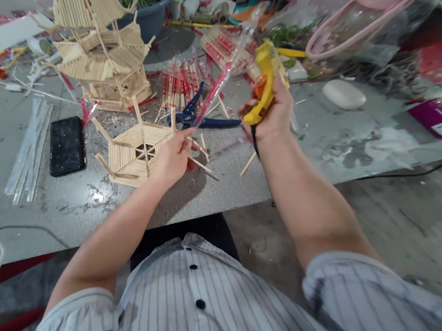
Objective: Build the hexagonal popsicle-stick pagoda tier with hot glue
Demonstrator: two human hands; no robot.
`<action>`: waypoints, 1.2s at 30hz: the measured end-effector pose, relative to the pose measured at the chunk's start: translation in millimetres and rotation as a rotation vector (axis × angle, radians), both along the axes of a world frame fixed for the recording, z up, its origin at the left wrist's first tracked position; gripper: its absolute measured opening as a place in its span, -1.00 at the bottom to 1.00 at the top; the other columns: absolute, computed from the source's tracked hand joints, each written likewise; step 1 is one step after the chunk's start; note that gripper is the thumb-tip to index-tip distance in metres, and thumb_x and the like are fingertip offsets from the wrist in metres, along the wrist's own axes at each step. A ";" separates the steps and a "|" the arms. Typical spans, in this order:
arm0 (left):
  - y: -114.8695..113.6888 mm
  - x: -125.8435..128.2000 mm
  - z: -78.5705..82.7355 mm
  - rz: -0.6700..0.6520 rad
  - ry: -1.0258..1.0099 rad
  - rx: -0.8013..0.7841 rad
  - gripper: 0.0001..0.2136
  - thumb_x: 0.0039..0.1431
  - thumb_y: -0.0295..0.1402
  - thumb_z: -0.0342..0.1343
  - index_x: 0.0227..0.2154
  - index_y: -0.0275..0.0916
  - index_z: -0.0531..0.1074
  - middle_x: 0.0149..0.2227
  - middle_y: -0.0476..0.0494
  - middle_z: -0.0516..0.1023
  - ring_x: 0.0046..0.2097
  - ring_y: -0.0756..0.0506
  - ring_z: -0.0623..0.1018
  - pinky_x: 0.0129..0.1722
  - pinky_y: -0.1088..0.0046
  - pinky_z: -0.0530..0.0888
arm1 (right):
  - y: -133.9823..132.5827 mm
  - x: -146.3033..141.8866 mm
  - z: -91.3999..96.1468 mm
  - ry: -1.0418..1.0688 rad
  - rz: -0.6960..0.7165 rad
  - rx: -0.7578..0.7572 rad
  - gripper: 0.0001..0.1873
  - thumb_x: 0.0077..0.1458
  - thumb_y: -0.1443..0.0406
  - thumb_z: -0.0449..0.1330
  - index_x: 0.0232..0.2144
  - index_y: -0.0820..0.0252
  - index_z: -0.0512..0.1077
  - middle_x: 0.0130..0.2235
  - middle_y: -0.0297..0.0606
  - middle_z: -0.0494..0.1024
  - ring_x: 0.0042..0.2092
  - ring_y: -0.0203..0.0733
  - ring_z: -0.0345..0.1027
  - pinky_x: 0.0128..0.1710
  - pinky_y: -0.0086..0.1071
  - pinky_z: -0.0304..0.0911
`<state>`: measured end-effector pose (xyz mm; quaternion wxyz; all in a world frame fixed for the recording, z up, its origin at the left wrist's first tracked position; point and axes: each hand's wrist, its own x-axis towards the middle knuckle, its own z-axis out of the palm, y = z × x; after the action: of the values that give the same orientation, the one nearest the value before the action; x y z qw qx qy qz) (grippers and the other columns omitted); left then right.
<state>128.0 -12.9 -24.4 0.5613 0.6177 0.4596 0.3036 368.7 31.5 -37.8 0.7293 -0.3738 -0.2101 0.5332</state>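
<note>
My right hand (273, 111) is wrapped round a yellow glue gun (264, 79) with an orange trigger, held upright above the grey table (23, 202). My left hand (173, 157) is closed in a pinch on a thin red-and-clear wrapped stick (220, 84) that slants up toward the glue gun's nozzle. The left hand rests just right of a hexagonal wooden-stick roof piece (136, 152) lying flat on the table.
A tall wooden-stick pagoda model (102, 51) stands behind the hexagon. Blue cutters (200, 116) and packs of red-wrapped sticks (178, 83) lie mid-table. A black phone (66, 145) and clear glue sticks (29, 148) are left. A white oval object (343, 94) and clutter lie right.
</note>
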 end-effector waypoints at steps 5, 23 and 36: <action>-3.2 6.8 -14.3 -0.064 0.020 0.251 -0.69 0.30 -0.45 -0.07 0.05 -0.24 0.41 0.04 -0.17 0.55 -0.03 -0.05 0.56 -0.12 0.46 0.50 | -0.9 -4.4 -11.8 0.108 -0.160 0.054 -0.81 0.09 0.11 0.10 -0.49 0.01 0.35 -0.59 -0.50 0.41 -0.63 -0.39 0.20 -0.62 -0.39 0.21; -10.6 -6.1 10.1 -0.138 0.166 0.470 -0.72 0.31 -0.32 -0.10 -0.12 -0.30 0.48 -0.55 0.00 0.45 -0.54 0.05 0.35 -0.48 0.52 0.25 | -4.3 -7.4 -19.2 0.038 -0.102 0.053 -0.79 0.06 0.07 0.11 -0.47 0.02 0.37 -0.48 -0.47 0.46 -0.59 -0.41 0.21 -0.56 -0.36 0.25; -58.8 8.5 42.1 -1.201 0.779 0.473 -0.64 0.23 -0.12 0.01 -0.50 -0.18 0.59 -0.50 -0.08 0.57 -0.54 0.02 0.32 -0.53 0.45 0.09 | -7.8 -8.8 -17.7 -0.026 -0.086 0.013 -0.76 -0.11 -0.01 0.20 -0.47 -0.06 0.35 -0.49 -0.52 0.49 -0.59 -0.35 0.23 -0.56 -0.31 0.22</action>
<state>136.4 -71.7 17.7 0.2796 0.9288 0.1316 -0.2045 359.9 23.7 -55.4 0.7510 -0.3847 -0.2067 0.4953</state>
